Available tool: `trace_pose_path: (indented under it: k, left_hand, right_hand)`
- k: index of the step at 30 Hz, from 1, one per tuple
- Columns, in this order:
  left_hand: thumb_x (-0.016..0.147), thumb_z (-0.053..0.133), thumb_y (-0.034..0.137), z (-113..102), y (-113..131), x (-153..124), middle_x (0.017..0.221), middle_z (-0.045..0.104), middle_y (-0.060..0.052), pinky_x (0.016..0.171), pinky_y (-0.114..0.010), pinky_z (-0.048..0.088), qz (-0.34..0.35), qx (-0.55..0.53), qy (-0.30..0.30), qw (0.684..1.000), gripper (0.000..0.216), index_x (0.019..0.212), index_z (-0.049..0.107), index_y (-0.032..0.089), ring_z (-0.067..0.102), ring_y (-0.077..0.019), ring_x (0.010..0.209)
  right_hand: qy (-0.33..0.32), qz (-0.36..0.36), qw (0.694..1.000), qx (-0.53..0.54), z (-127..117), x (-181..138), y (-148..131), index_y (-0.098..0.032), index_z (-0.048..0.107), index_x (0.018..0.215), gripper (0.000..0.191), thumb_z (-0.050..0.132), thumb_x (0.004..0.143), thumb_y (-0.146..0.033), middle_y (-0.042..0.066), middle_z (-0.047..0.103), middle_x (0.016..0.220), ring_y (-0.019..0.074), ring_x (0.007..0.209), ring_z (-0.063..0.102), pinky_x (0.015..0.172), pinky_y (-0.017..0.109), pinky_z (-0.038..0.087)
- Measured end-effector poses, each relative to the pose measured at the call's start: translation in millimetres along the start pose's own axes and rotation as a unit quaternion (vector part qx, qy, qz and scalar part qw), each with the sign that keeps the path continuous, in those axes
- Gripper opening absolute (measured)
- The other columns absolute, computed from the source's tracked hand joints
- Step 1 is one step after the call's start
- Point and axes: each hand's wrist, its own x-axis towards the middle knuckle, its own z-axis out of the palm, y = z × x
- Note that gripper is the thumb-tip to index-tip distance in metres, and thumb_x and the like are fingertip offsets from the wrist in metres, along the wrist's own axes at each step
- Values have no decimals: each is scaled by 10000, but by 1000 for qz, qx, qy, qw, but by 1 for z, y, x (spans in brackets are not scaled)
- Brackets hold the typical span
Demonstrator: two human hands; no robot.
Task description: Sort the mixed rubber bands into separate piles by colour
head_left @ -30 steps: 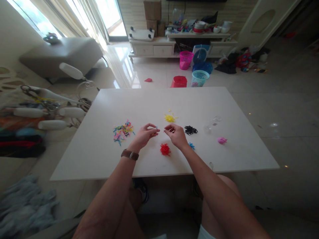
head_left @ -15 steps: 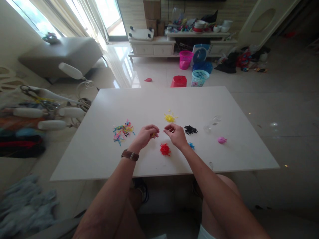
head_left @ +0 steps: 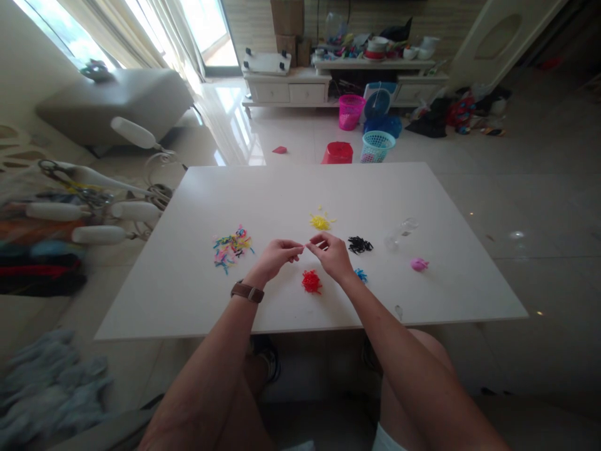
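Observation:
Above the middle of the white table (head_left: 263,194), my left hand (head_left: 278,257) and my right hand (head_left: 331,254) are brought together fingertip to fingertip. Both are closed in a pinch; a tiny pinkish bit seems to show between them, too small to name. Just below lies a pile of small red strips (head_left: 310,282). Beyond the hands sits a yellow pile (head_left: 320,222), and a black pile (head_left: 360,245) is right of my right hand. A blue pile (head_left: 360,274) is partly hidden by my right forearm. Left of my left hand spreads a mixed-colour pile (head_left: 233,248).
On the table's right are a clear plastic object (head_left: 400,234), a pink lump (head_left: 419,264) and a small clear piece (head_left: 399,311). Past the far edge stand a red stool (head_left: 339,152) and a light-blue basket (head_left: 377,146). A lamp with white shades (head_left: 134,132) stands at left.
The gap between my hands has closed: my left fingertips moved right to meet my right ones. The yellowish bit seen at my left fingers no longer shows. The piles look the same.

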Motion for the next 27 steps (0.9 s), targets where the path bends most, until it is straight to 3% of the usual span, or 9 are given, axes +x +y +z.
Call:
trace_pose_path:
  k: [3,5,10,13,18,22,27]
  left_hand:
    - [665,752,260,-14,-4,1,576,649,-53,555,-264,390,3,75,117,990,135,708,771,133,547,-146,563]
    - [649,730,214,-22,-8,2,543,640,-48,530,-264,370,-4,108,164,980,103,696,770,132,546,-153,537]
    - [628,693,154,-29,-13,5,545,646,-51,531,-269,384,-28,90,179,979,126,725,768,128,566,-159,519]
    - [643,656,156,-25,-12,6,659,697,-83,612,-283,456,-45,19,139,989,176,781,759,118,606,-159,582]
    - [647,736,178,-12,-4,1,815,736,-92,668,-262,471,-21,-87,-3,996,240,871,662,138,628,-127,657]
    - [662,790,212,-1,-1,-2,825,740,-69,629,-251,453,-11,-110,-52,992,346,882,524,184,637,-122,630]
    - [681,811,256,6,-4,0,720,691,-19,651,-258,472,-2,-111,-80,991,377,922,532,176,656,-132,642]
  right_hand:
    - [12,0,1000,-9,-1,0,1,-217,686,862,142,707,803,-344,20,733,917,138,672,616,668,280,494]
    - [10,-3,1000,-13,-1,1,2,-216,680,860,131,698,807,-335,19,728,924,136,672,612,674,282,495]
    - [-1,-9,1000,-22,-3,1,2,-217,672,851,113,684,818,-325,17,724,914,140,672,615,674,286,494]
    - [-6,-11,1000,-28,-3,2,2,-215,675,838,96,672,830,-311,17,722,900,139,674,624,678,286,495]
    - [-27,-11,999,-38,-1,3,3,-211,704,837,75,645,845,-256,21,734,860,149,702,648,697,289,507]
    - [-48,-7,999,-12,2,3,4,-205,740,957,155,638,840,-201,37,762,943,150,745,676,722,287,526]
    - [-91,-16,996,15,1,0,0,-220,766,990,196,654,832,-187,32,767,907,148,740,679,688,269,525]
